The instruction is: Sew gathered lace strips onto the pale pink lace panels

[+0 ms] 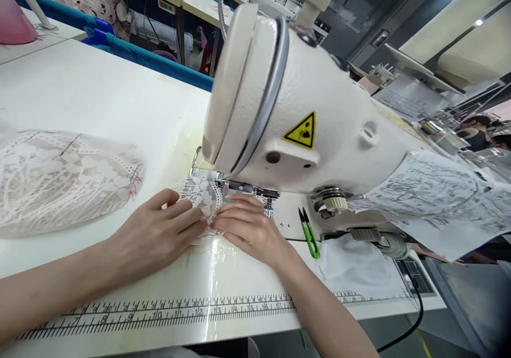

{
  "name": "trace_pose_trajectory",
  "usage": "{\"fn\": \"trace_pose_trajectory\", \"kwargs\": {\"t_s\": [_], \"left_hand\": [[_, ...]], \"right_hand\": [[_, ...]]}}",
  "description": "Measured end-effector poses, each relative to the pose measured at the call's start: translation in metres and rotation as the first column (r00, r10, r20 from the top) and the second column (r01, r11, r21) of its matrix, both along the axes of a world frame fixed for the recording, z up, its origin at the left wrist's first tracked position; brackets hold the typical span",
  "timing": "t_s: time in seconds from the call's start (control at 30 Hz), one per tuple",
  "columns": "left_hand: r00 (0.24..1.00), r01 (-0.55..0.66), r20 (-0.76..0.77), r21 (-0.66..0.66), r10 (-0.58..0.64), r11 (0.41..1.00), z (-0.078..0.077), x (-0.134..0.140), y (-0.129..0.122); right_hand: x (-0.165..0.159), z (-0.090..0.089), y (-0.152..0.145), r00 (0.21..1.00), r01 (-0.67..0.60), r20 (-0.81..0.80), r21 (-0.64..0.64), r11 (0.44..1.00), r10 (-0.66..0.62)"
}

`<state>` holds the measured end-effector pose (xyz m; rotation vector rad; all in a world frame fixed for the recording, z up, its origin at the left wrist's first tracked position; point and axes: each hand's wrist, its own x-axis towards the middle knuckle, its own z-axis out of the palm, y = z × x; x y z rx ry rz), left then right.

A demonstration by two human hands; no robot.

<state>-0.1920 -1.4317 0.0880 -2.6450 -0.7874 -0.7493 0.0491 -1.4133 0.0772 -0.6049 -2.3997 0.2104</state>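
A piece of white lace (202,196) lies beneath the head of a cream sewing machine (303,86). On its left side my left hand (159,230) presses the lace with curled fingers, the thumb and fingertips gathered at its edge. My right hand (249,225) rests on the lace's right edge, fingers together and pointing left, close under the machine's metal parts. Both hands meet near the lace's lower edge. The needle and presser foot are mostly hidden behind the machine head and fingers. Further left lies a larger lace piece (67,182) with dark and red threads.
Green thread snips (309,233) and a white cloth (359,265) lie right of my right hand. A printed ruler strip (179,313) runs along the table's front edge. Patterned paper (431,193) hangs against the machine. Other workstations and people are behind.
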Motion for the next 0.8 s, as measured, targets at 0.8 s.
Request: {"fn": "trace_pose_trajectory", "kwargs": {"t_s": [0.8], "left_hand": [[1.0,0.003,-0.012,-0.174,-0.005,0.985,-0.019,0.001,0.006]], "right_hand": [[0.003,-0.007,-0.003,0.995,0.098,-0.017,-0.045,0.994,-0.099]]}}
